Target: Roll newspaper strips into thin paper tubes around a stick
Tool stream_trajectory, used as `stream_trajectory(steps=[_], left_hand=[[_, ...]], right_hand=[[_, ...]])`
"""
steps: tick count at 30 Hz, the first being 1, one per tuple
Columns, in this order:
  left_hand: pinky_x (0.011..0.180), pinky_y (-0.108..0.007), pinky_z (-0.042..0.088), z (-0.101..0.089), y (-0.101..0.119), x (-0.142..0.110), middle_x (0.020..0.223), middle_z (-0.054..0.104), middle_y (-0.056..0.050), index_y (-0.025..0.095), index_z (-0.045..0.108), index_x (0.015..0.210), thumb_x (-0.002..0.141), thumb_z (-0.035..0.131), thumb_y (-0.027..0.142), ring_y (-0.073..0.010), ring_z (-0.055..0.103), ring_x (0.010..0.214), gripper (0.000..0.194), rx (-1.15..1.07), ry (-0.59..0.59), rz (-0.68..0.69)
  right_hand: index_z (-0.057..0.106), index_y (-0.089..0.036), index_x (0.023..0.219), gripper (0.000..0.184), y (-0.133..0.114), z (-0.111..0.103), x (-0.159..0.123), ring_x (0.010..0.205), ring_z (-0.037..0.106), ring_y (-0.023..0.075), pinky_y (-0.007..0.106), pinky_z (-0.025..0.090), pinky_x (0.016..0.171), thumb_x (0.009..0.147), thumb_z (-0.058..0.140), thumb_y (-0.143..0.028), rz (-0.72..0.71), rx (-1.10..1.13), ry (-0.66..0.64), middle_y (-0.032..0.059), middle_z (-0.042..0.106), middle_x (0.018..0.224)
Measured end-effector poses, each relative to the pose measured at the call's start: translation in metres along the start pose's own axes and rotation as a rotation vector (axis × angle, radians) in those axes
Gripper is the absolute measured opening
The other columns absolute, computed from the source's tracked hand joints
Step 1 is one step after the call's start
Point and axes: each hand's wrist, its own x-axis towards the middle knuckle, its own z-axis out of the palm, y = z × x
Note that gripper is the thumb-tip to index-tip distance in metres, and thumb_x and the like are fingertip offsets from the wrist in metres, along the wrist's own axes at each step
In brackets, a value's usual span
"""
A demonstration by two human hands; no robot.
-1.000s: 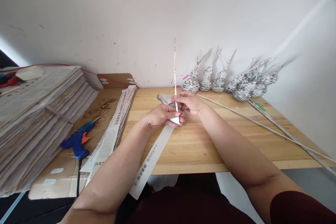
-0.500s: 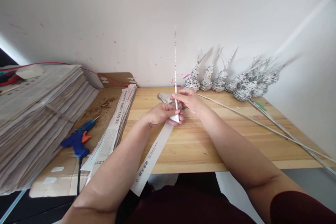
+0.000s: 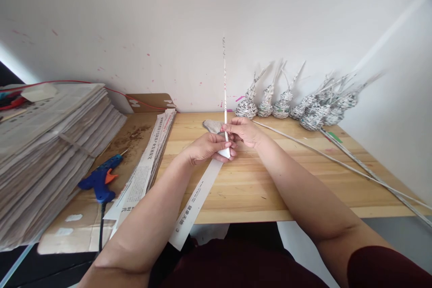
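A thin rolled paper tube (image 3: 225, 94) stands nearly upright between my hands, its tip in front of the wall. At its lower end it widens into a flat newspaper strip (image 3: 197, 204), which slants down over the table's front edge. My left hand (image 3: 214, 146) is closed on the base of the roll, thumb across the paper. Just above, my right hand (image 3: 243, 131) pinches the tube between thumb and fingertips. Behind the hands a grey cloth pad (image 3: 211, 126) lies on the table, partly covered.
Several woven paper gourd shapes (image 3: 245, 109) line the wall at the right. Long paper rods (image 3: 317, 148) cross the table's right side. At left are a blue glue gun (image 3: 99, 181), cut newspaper strips (image 3: 145, 166) and a tied newspaper stack (image 3: 64, 144) on cardboard.
The tube's tip has shifted slightly left. My right hand has moved a little lower on the tube; my left hand stays in place.
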Motion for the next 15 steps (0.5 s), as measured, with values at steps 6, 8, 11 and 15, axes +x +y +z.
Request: stream_trajectory(steps=[6,8,11,15], left_hand=[[0.076,-0.033,0.056,-0.004,0.004,-0.003,0.096,0.071,-0.015,0.010,0.068,0.104,0.081,0.067,0.035,-0.0217,0.068,0.088,0.034,-0.075,0.030,0.037],[0.077,-0.032,0.056,-0.005,0.005,-0.003,0.097,0.071,-0.016,0.010,0.067,0.106,0.082,0.066,0.033,-0.0218,0.069,0.088,0.033,-0.118,0.062,0.077],[0.077,-0.032,0.056,-0.006,0.006,-0.003,0.100,0.071,-0.016,0.010,0.066,0.109,0.084,0.064,0.031,-0.0218,0.070,0.089,0.033,-0.157,0.094,0.130],[0.077,-0.033,0.057,-0.006,0.005,-0.002,0.104,0.071,-0.016,0.011,0.065,0.111,0.085,0.063,0.030,-0.0224,0.070,0.090,0.033,-0.157,0.110,0.151]], right_hand=[[0.068,-0.017,0.085,0.053,0.009,-0.010,0.010,0.050,0.045,0.0096,0.022,0.031,0.042,0.078,0.053,-0.068,-0.141,-0.181,0.282,0.0029,0.057,0.065],[0.069,-0.019,0.087,0.041,0.017,-0.013,0.014,0.061,0.052,0.0132,0.025,0.037,0.052,0.077,0.060,-0.058,-0.198,-0.506,0.220,0.0044,0.062,0.076],[0.069,-0.019,0.072,0.023,0.027,-0.012,0.018,0.074,0.056,0.0189,0.028,0.037,0.062,0.071,0.071,-0.042,-0.248,-1.009,0.075,0.0080,0.065,0.087],[0.067,-0.021,0.069,0.022,0.028,-0.007,0.021,0.070,0.056,0.0195,0.029,0.031,0.058,0.079,0.061,-0.039,-0.174,-1.203,0.188,0.0081,0.066,0.078]])
